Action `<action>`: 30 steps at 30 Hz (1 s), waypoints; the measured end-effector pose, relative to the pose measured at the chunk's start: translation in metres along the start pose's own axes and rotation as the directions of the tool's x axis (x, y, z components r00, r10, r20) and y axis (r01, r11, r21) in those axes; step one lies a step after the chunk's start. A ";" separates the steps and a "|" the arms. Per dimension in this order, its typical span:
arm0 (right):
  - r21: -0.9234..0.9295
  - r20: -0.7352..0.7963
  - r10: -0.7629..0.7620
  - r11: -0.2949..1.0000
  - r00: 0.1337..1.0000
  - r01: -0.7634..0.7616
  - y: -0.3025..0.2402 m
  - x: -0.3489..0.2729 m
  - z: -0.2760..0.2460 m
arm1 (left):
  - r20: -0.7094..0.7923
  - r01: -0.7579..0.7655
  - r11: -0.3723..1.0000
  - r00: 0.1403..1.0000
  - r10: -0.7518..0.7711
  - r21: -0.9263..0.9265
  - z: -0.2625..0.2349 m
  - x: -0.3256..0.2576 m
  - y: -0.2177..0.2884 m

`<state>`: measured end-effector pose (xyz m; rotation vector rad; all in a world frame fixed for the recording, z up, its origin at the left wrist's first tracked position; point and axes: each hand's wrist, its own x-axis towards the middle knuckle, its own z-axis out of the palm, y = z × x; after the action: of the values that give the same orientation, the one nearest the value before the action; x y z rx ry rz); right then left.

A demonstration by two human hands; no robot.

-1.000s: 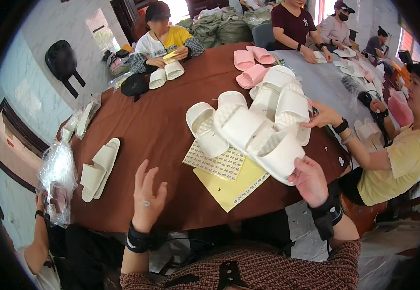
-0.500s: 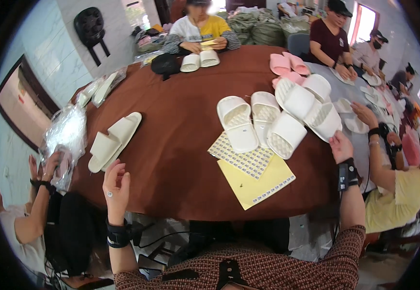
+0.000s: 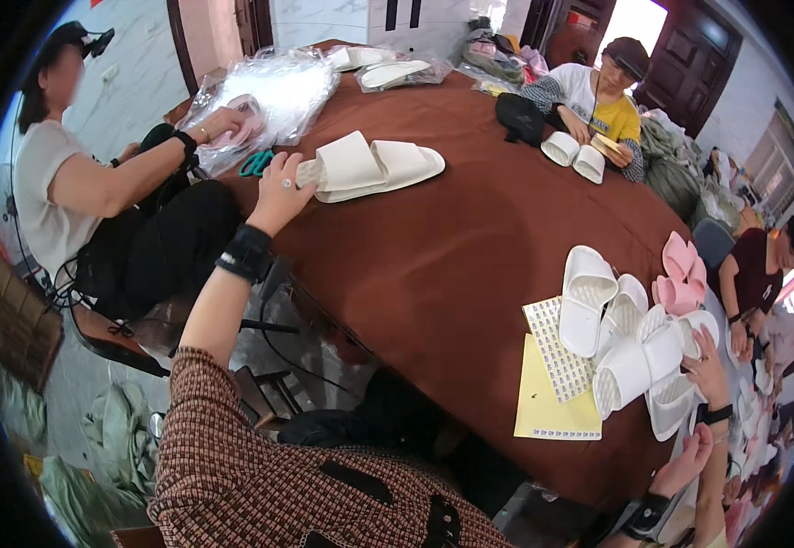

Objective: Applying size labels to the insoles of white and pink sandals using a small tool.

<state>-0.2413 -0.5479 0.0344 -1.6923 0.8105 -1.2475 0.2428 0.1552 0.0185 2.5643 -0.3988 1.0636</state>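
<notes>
At the table's left edge my left hand (image 3: 280,190) pinches the heel end of a pair of white slippers (image 3: 374,171), which lie with one overlapping the other. A small round white sticker clings to the back of that hand. My right hand (image 3: 683,464) hangs at the right table edge, fingers loosely bent and apart, holding nothing. Above it, another person's hand (image 3: 707,370) touches a pile of white slippers (image 3: 639,361). Beside the pile, a sheet of small stickers (image 3: 557,342) overlaps a yellow sheet (image 3: 543,402).
Teal-handled scissors (image 3: 256,163) lie beyond my left hand. A seated person at left handles something pink in clear plastic bags (image 3: 273,91). Pink slippers (image 3: 680,274) rest at right. Across the brown-covered table (image 3: 452,265), a person sits by white slippers (image 3: 572,155).
My view has swung left. My left hand has reached the single slipper pair and taken its heel end. My right hand has let go of the white pile and drawn back; another person's hand is now there.
</notes>
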 end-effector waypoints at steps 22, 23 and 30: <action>-0.070 0.307 -0.428 0.881 0.850 0.468 -0.078 -0.075 0.051 | 0.162 0.114 0.906 0.985 -0.052 -0.407 0.030 0.029 -0.087; -0.133 0.318 -0.430 0.862 0.845 0.489 -0.085 -0.080 0.050 | 0.209 0.039 0.937 0.977 0.036 -0.346 0.050 0.033 -0.064; -0.148 0.317 -0.336 0.906 0.887 0.396 -0.109 -0.100 0.040 | 0.816 0.793 -0.212 0.577 -0.042 -0.572 0.028 0.059 -0.039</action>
<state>-0.2306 -0.4048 0.0880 -2.2169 0.4678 -1.1510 0.3151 0.1718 0.0346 1.1711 -0.1035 -0.4139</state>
